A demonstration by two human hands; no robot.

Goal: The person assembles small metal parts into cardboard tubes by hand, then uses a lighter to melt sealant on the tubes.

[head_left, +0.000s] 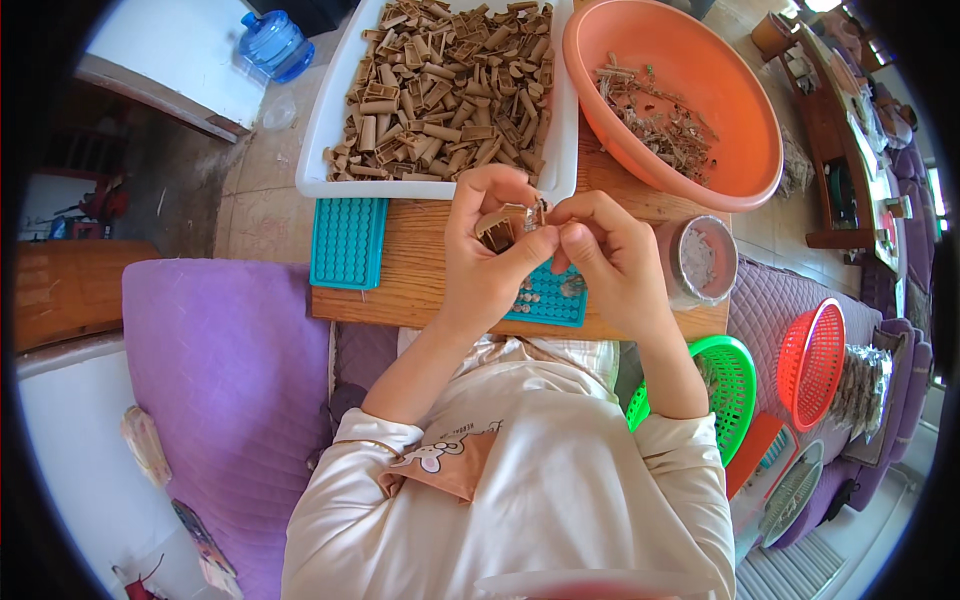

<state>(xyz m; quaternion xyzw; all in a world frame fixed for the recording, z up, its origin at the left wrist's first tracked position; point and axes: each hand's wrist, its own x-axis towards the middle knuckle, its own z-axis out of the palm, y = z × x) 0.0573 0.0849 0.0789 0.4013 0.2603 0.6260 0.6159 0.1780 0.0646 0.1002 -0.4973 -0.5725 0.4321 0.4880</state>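
Observation:
My left hand (488,255) holds a small brown plastic piece (497,228) above the wooden board (420,260). Touching it from the right, my right hand (610,250) pinches a small metal part (540,214) against that brown piece. Under both hands lies a teal grid tray (552,295) with a few small metal parts in it. A white tray (325,120) heaped with several brown plastic pieces (445,85) stands just beyond the hands. An orange bowl (740,110) with metal clips sits at the far right.
A second teal grid tray (347,240) lies at the board's left edge. A round clear tub (700,262) stands right of my right hand. Green (735,385) and red (812,360) baskets sit on the purple cushion at right. A blue water jug (275,45) stands on the floor far left.

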